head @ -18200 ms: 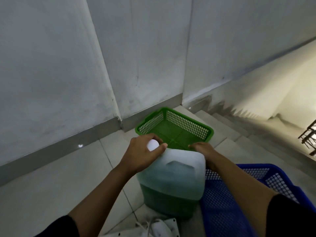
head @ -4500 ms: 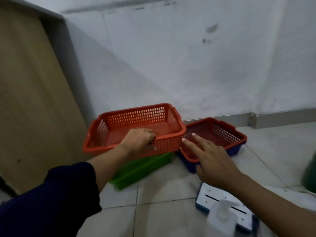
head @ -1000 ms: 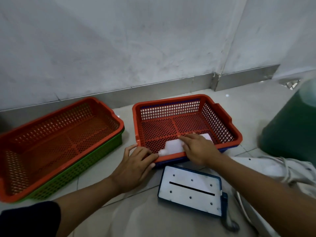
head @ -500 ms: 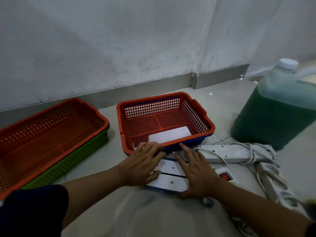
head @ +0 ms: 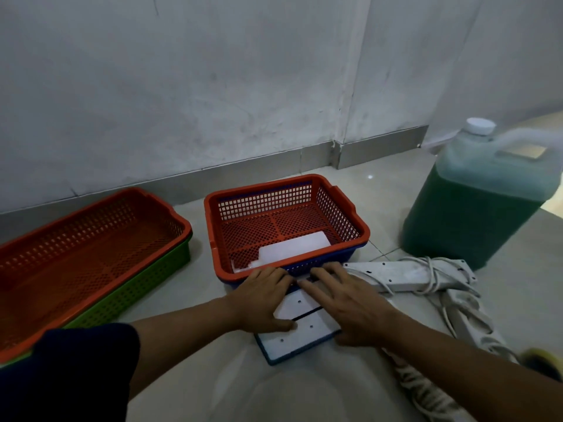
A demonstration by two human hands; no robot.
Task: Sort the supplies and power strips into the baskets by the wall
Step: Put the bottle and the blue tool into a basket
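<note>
The white, blue-edged panel (head: 300,325) is pressed flat under both hands, left hand (head: 262,298) and right hand (head: 344,303), fingers straight and slightly spread. Its long axis runs from the wrists toward the red basket (head: 286,226), just beyond the fingertips.

A grey wall (head: 213,86) is seen behind, edged at its foot by a metallic skirting strip (head: 380,149). Pale floor tiles (head: 195,391) are laid below, their joints visible.
</note>
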